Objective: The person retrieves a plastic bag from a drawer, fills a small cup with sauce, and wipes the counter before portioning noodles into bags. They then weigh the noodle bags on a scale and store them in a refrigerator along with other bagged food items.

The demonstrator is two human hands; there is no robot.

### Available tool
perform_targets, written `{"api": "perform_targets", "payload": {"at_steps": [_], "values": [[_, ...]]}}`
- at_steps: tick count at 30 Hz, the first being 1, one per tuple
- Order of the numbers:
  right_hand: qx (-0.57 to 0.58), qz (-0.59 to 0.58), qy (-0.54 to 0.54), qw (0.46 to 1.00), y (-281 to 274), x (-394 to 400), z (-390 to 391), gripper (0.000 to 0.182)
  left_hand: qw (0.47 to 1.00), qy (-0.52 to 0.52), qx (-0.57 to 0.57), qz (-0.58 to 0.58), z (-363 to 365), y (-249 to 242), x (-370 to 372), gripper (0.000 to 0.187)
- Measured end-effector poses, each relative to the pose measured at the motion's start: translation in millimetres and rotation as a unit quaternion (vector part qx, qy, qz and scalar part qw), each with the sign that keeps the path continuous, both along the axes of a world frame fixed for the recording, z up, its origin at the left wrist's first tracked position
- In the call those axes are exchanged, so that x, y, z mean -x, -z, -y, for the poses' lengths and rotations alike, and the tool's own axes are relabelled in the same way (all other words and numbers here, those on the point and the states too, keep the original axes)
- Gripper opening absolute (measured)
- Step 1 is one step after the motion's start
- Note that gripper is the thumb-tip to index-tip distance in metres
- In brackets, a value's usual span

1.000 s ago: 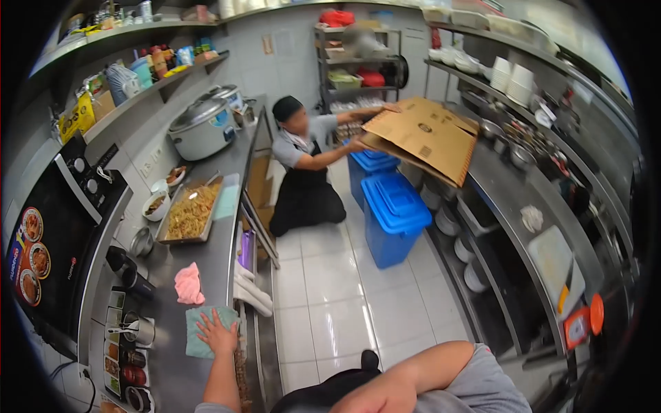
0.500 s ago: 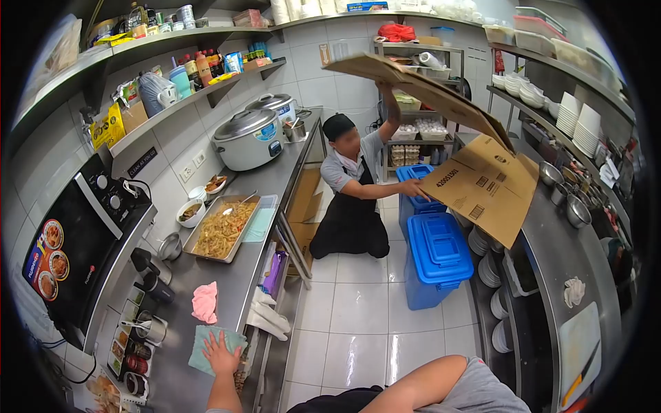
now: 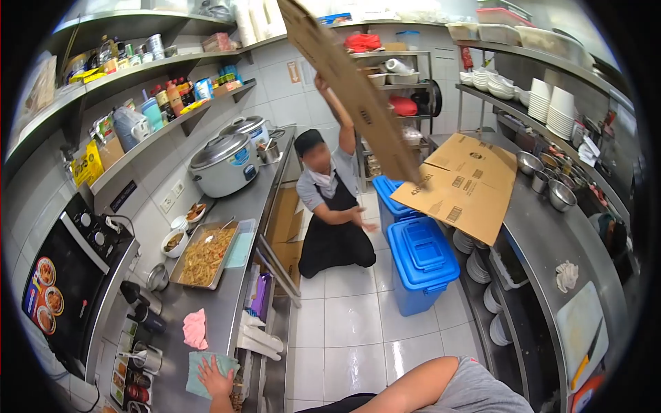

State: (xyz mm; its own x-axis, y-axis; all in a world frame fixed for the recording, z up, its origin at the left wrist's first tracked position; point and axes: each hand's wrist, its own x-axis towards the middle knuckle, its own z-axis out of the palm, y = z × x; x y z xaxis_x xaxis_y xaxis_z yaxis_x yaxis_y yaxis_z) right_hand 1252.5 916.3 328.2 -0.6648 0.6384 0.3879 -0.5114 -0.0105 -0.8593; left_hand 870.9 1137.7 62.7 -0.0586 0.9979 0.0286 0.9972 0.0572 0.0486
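Your left hand (image 3: 217,378) lies on the teal cloth (image 3: 193,375), close to the front edge of the steel surface (image 3: 172,303); bare metal runs on up the surface past the pink cloth (image 3: 195,330), which lies just beyond yours, and on your right the tiled floor (image 3: 337,310) leaves an open aisle. Your left palm is down and your fingers are spread wide, pressing nothing but cloth; your right forearm (image 3: 413,389) crosses low in front of you, its hand out of view, so you cannot tell what it holds. The teal cloth is flat, roughly square and partly covered by your hand; the pink one is crumpled.

Farther along the surface sits a metal tray (image 3: 195,285) of noodles (image 3: 205,256); across the aisle, a kneeling co-worker (image 3: 337,213) has one arm up at a tilted cardboard sheet (image 3: 358,96), the other hand low and open; a second cardboard piece (image 3: 475,182) rests on the opposite counter and overhangs its edge, near the blue bin (image 3: 421,265).
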Motion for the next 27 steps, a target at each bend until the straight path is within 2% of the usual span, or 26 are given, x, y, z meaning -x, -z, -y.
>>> {"api": "perform_targets", "payload": {"at_steps": [9, 16, 18, 23, 27], "values": [[-0.039, 0.025, 0.108, 0.993, -6.9, 23.0, 58.0, 0.022, 1.0, 0.014, 0.016, 0.0, 3.9, -3.0, 1.2, 0.089], [-0.084, 0.062, 0.223, 0.969, -7.4, 114.6, 131.0, 0.021, 0.999, 0.04, -0.006, -0.018, 4.7, 4.1, 15.3, 0.089], [-0.119, 0.078, 0.271, 0.952, -11.8, 148.1, 156.6, 0.021, 0.996, 0.075, -0.008, -0.043, -1.7, 7.5, 32.4, 0.089], [-0.183, 0.152, 0.376, 0.895, -24.8, 233.7, 223.0, 0.021, 0.997, 0.068, 0.002, -0.031, -0.5, 15.5, 34.0, 0.086], [-0.269, 0.248, 0.477, 0.799, -56.5, 293.5, 279.7, 0.021, 0.994, 0.104, 0.001, -0.02, 7.2, 8.9, 58.8, 0.083]]}}
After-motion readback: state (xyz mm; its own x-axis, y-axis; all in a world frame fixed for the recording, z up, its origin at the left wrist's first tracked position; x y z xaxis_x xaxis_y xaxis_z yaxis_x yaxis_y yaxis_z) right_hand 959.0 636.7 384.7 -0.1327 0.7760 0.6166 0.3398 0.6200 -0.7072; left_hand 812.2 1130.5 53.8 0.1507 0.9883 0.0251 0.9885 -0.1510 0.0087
